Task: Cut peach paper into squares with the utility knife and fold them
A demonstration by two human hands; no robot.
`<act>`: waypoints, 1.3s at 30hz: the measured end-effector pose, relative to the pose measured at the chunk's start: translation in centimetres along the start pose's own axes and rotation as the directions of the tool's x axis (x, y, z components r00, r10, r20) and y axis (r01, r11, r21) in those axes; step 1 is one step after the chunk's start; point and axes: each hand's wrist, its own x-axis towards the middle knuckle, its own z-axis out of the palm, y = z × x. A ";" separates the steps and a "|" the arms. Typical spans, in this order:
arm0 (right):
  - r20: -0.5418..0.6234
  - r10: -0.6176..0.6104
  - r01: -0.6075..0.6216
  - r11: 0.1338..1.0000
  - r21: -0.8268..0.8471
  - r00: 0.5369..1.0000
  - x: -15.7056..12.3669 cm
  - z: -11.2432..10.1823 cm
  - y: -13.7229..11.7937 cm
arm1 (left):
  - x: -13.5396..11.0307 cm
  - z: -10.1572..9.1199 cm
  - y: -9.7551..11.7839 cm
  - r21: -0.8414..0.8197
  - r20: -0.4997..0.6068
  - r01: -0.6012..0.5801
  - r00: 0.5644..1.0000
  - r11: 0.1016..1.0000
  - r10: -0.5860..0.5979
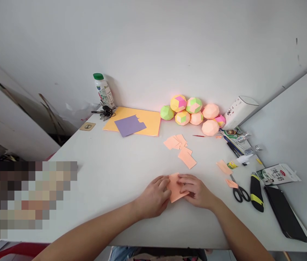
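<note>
Fingers of the left hand (155,197) lie pressed together over the left edge of the peach paper (175,186), seemingly gripping it with the thumb, near the front of the table (115,163); those of the right hand (198,191) are slightly spread along its right side, but whether they pinch it I cannot tell. This piece looks to be at an early stage: it shows as one small sheet, and any crease in it is too faint to make out. Beyond it, loose peach slips (187,159) appear left to be worked, while the paper balls (194,105) against the wall, in peach, green, yellow and pink, look complete. Around these, from the left, keys (106,111) lie in front of a white bottle (104,93) with a green cap, then a purple sheet (130,126) with a notched edge rests on orange sheets (152,123). Right of the balls stands a tilted white carton (239,113), with pens (233,148) nearer the front. A peach scrap (232,183) lies across the blades of the scissors (239,187), so it would be in the way of picking them up to cut. Farther right come a black and yellow tool (256,192), a flattened milk carton (279,174) and a black case (285,214); this crowding probably limits the right arm's room sideways.
</note>
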 end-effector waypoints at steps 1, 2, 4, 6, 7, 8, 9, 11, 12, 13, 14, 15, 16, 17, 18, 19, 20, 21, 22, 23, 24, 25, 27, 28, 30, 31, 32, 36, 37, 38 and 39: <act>0.002 0.007 -0.007 1.000 0.026 1.000 0.1 -0.2 -0.1 | -0.1 0.0 0.1 0.000 0.007 0.002 1.000 1.000 -0.002; 0.006 0.018 -0.018 0.998 0.053 1.000 0.1 -0.4 -0.2 | -0.2 0.0 0.2 -0.004 0.011 0.006 1.000 1.000 -0.006; 0.015 0.054 -0.055 0.993 0.105 0.998 0.2 -0.7 -0.5 | -0.3 0.0 0.3 -0.024 0.015 0.021 1.000 0.999 -0.021; 0.025 0.101 -0.103 0.983 0.149 0.995 0.3 -0.9 -0.8 | -0.4 0.0 0.3 -0.051 0.020 0.038 0.999 0.998 -0.037; 0.027 0.128 -0.131 0.977 0.171 0.991 0.3 -0.9 -0.8 | -0.5 0.0 0.3 -0.063 0.025 0.044 0.999 0.997 -0.042; 0.031 0.157 -0.160 0.968 0.194 0.987 0.3 -0.9 -0.9 | -0.5 0.0 0.3 -0.071 0.029 0.047 0.999 0.996 -0.045; 0.036 0.190 -0.193 0.957 0.217 0.981 0.2 -0.9 -0.9 | -0.5 0.0 0.2 -0.076 0.031 0.049 0.998 0.996 -0.047; 0.045 0.254 -0.257 0.934 0.249 0.966 0.3 -0.7 -1.0 | -0.4 0.0 0.1 -0.079 0.025 0.051 0.998 0.996 -0.049; 0.043 0.285 -0.286 0.924 0.252 0.958 0.3 -0.6 -1.1 | -0.4 0.0 0.0 -0.080 0.020 0.051 0.999 0.996 -0.049; 0.032 0.314 -0.312 0.917 0.246 0.949 0.4 -0.4 -1.1 | -0.4 -0.1 -0.1 -0.081 0.015 0.051 0.999 0.995 -0.050; 0.010 0.339 -0.332 0.914 0.232 0.941 0.5 -0.2 -1.2 | -0.3 -0.1 -0.2 -0.084 0.012 0.054 0.999 0.995 -0.053; -0.019 0.359 -0.347 0.913 0.213 0.933 0.6 0.0 -1.2 | -0.3 -0.1 -0.3 -0.088 0.013 0.059 0.998 0.994 -0.058; -0.053 0.375 -0.358 0.913 0.193 0.926 0.7 0.3 -1.3 | -0.3 -0.1 -0.4 -0.091 0.018 0.066 0.998 0.994 -0.065; -0.087 0.385 -0.367 0.914 0.175 0.919 0.8 0.5 -1.4 | -0.3 -0.2 -0.4 -0.093 0.024 0.074 0.997 0.993 -0.072; -0.116 0.390 -0.370 0.915 0.159 0.914 0.9 0.7 -1.5 | -0.2 -0.3 -0.5 -0.093 0.032 0.083 0.996 0.992 -0.080; -0.145 0.391 -0.372 0.917 0.143 0.909 1.1 1.0 -1.5 | -0.2 -0.4 -0.5 -0.093 0.036 0.092 0.995 0.991 -0.089; -0.172 0.392 -0.375 0.919 0.126 0.904 1.2 1.2 -1.5 | -0.1 -0.5 -0.5 -0.094 0.037 0.101 0.994 0.990 -0.098; -0.197 0.393 -0.379 0.919 0.107 0.898 1.3 1.4 -1.5 | -0.1 -0.7 -0.5 -0.099 0.036 0.110 0.994 0.989 -0.107; -0.221 0.392 -0.382 0.920 0.086 0.893 1.4 1.6 -1.5 | 0.0 -0.8 -0.5 -0.107 0.033 0.119 0.993 0.987 -0.116; -0.245 0.386 -0.383 0.922 0.061 0.889 1.6 1.8 -1.4 | 0.0 -1.0 -0.4 -0.116 0.029 0.123 0.992 0.986 -0.121; -0.266 0.376 -0.381 0.924 0.034 0.887 1.7 2.0 -1.3 | 0.1 -1.0 -0.3 -0.122 0.024 0.124 0.992 0.985 -0.122; -0.281 0.364 -0.378 0.926 0.006 0.888 1.8 2.2 -1.2 | 0.1 -1.1 -0.2 -0.122 0.016 0.122 0.992 0.985 -0.121; -0.301 0.337 -0.369 0.928 -0.052 0.892 2.0 2.6 -0.9 | 0.1 -0.9 0.0 -0.094 -0.013 0.120 0.992 0.988 -0.122; -0.306 0.327 -0.367 0.927 -0.082 0.894 2.1 2.8 -0.8 | 0.0 -0.7 0.1 -0.065 -0.033 0.119 0.992 0.991 -0.121; -0.306 0.316 -0.369 0.919 -0.137 0.898 2.2 3.1 -0.6 | -0.1 -0.3 0.4 0.005 -0.069 0.108 0.992 0.994 -0.107; -0.304 0.312 -0.371 0.915 -0.158 0.900 2.2 3.2 -0.6 | -0.3 -0.1 0.5 0.040 -0.081 0.093 0.993 0.995 -0.090; -0.300 0.310 -0.372 0.912 -0.173 0.902 2.2 3.3 -0.6 | -0.4 0.0 0.6 0.069 -0.087 0.074 0.994 0.995 -0.068; -0.278 0.303 -0.363 0.910 -0.198 0.911 2.2 3.2 -0.5 | -0.6 0.4 1.0 0.118 -0.084 0.014 0.996 0.993 -0.004; -0.273 0.300 -0.360 0.911 -0.203 0.914 2.2 3.2 -0.5 | -0.7 0.4 1.1 0.124 -0.081 0.007 0.997 0.992 0.003; -0.270 0.298 -0.358 0.910 -0.210 0.916 2.1 3.2 -0.4 | -0.7 0.4 1.2 0.131 -0.077 -0.001 0.997 0.991 0.011; -0.266 0.295 -0.356 0.908 -0.220 0.918 2.1 3.2 -0.4 | -0.7 0.4 1.2 0.139 -0.073 -0.005 0.997 0.990 0.015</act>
